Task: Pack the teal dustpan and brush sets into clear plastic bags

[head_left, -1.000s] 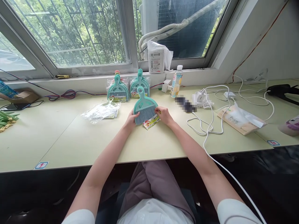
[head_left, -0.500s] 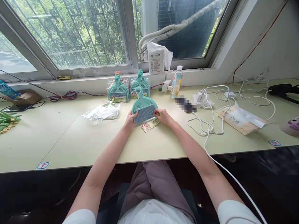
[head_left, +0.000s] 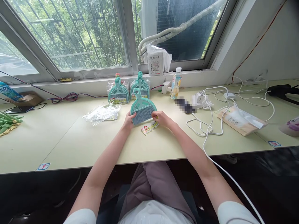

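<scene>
A mint-green dustpan and brush set point(head_left: 143, 106) is held over the table with its handle pointing away from me and its grey bristles toward me. My left hand point(head_left: 129, 121) grips its left edge, thumb on the front. At its lower right corner, the fingers of my right hand point(head_left: 161, 118) are closed in a pinch; a bit of yellow-green shows by them. A printed card label point(head_left: 149, 128) lies just below the set. Two stacks of similar sets in clear wrappers, the left stack point(head_left: 118, 91) and the right stack point(head_left: 141, 87), stand behind it.
Clear plastic bags point(head_left: 102, 112) lie to the left. On the right are a drink bottle point(head_left: 176, 83), white cables point(head_left: 207, 132), a blurred dark object point(head_left: 185, 105) and a tissue pack point(head_left: 241, 119). Green vegetables point(head_left: 9, 123) lie at the far left.
The dustpan and brush set has shifted slightly left together with both hands. My right hand remains at its lower right corner; the label stays below.
</scene>
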Available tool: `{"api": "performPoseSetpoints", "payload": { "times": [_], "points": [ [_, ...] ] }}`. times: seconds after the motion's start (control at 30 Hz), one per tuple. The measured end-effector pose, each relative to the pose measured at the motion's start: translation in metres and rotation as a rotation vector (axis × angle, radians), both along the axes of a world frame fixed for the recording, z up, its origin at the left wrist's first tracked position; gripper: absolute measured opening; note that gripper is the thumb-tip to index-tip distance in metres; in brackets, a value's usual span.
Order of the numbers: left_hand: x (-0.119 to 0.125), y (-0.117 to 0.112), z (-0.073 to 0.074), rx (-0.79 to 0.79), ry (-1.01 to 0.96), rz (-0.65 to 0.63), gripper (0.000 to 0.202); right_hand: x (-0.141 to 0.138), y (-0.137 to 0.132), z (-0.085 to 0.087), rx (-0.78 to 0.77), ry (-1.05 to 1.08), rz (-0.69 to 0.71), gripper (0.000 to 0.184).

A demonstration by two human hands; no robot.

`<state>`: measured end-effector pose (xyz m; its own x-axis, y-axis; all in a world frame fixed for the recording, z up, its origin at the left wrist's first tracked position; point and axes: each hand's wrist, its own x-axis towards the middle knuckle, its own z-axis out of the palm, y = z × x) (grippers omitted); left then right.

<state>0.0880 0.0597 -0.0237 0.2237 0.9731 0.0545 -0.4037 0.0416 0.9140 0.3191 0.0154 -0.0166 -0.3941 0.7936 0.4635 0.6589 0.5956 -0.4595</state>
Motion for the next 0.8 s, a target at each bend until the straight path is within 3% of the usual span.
{"api": "performPoseSetpoints", "payload": {
  "times": [0.43,0.57,0.67,0.8],
  "points": [
    [0.003,-0.009,0.009,0.041,0.005,-0.034,0.057,-0.007,-0.010,0.009,-0.064,-0.079,-0.129,0.015],
    [-0.002,-0.004,0.010,0.080,-0.042,0.041,0.060,-0.008,-0.009,0.005,-0.074,-0.118,-0.088,0.015],
    [-0.007,-0.001,0.012,0.102,-0.063,0.079,0.063,-0.010,-0.009,0.005,-0.080,0.063,-0.058,0.009],
    [-0.003,-0.007,0.013,0.080,-0.049,-0.013,0.067,-0.019,-0.013,0.013,-0.116,0.328,0.000,0.014]
  ]
}}
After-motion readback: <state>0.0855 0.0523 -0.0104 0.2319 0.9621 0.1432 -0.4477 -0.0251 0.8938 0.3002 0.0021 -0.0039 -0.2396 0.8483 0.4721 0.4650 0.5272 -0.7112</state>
